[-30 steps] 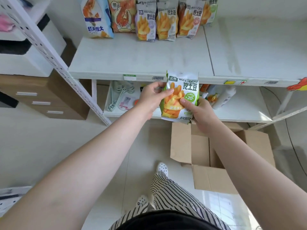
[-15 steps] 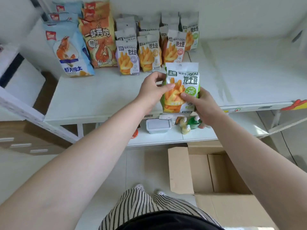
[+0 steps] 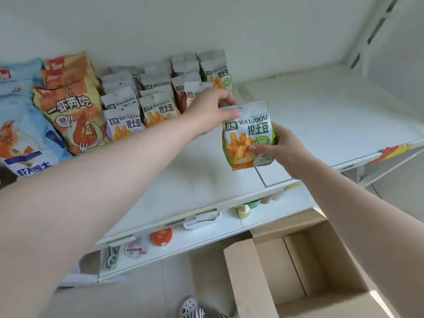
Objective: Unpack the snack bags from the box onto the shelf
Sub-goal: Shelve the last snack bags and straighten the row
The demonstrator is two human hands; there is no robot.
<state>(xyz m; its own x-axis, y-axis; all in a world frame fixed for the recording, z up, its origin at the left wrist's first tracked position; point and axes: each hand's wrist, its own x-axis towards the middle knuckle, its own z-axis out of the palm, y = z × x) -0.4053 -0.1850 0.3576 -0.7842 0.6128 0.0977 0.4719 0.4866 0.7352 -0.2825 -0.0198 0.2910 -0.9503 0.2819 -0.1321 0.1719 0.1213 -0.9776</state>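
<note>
The green snack bag is hanging upright above the white shelf, caught between two grips. The left hand is pinching its top left corner, thumb lying along the front of the seal and fingers curled behind. The right hand is gripping its lower right edge, thumb pressing on the printed front and fingers wrapping round the back. Whether the bag's bottom is touching the shelf cannot be told.

Just behind the left grip, rows of similar small bags are standing against the wall, the nearest ones partly hidden by that hand. Further left of them, orange shrimp bags and blue shrimp bags are leaning in stacks. Right of the right grip the shelf is lying bare.

Below both grips, a lower shelf is carrying small containers and bottles, and the open cardboard box is sitting on the floor beneath the right forearm.
</note>
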